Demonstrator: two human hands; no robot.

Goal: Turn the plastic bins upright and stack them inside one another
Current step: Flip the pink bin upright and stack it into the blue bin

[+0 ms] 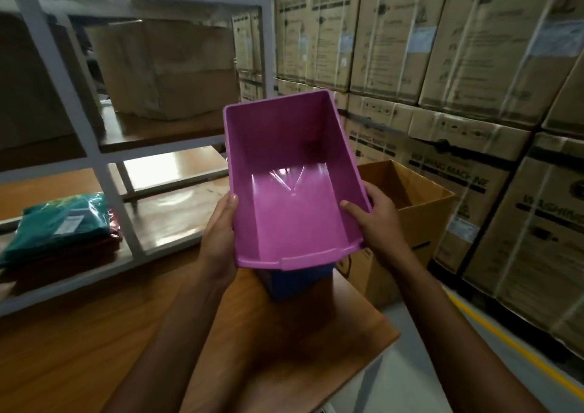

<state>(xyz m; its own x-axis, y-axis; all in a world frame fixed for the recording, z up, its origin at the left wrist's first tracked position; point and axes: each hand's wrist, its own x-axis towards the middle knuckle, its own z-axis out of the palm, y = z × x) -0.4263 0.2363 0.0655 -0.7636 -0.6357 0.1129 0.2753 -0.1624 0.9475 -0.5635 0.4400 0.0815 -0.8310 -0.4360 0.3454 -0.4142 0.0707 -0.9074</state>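
Both hands hold the pink bin [294, 191] above the near end of the wooden table [104, 343]. The bin's open side faces up and toward the camera, with the far end tilted higher than the near end. The inside of the bin is empty.

Left hand [221, 239]: the forearm reaches forward from the lower edge of the view. The palm lies against the outside of the bin's left wall, and the thumb is hooked over the left rim. The fingers are hidden behind the wall. This hand grips the bin.

Right hand [376, 220]: the forearm comes in from the lower right. The thumb lies inside the bin against the right wall, and the fingers wrap around the outside of that wall. This hand also grips the bin.

A blue bin [294, 281] shows directly under the near rim of the pink bin, standing on the table. Only its lower part is visible. Whether the pink bin is seated in it or held just above it cannot be determined.

An open cardboard box [407, 197] stands just right of the table. A grey shelf rack [63, 74] stands to the left, with a green wrapped package [63, 220] on a lower shelf. Stacked cartons [458, 49] fill the background.
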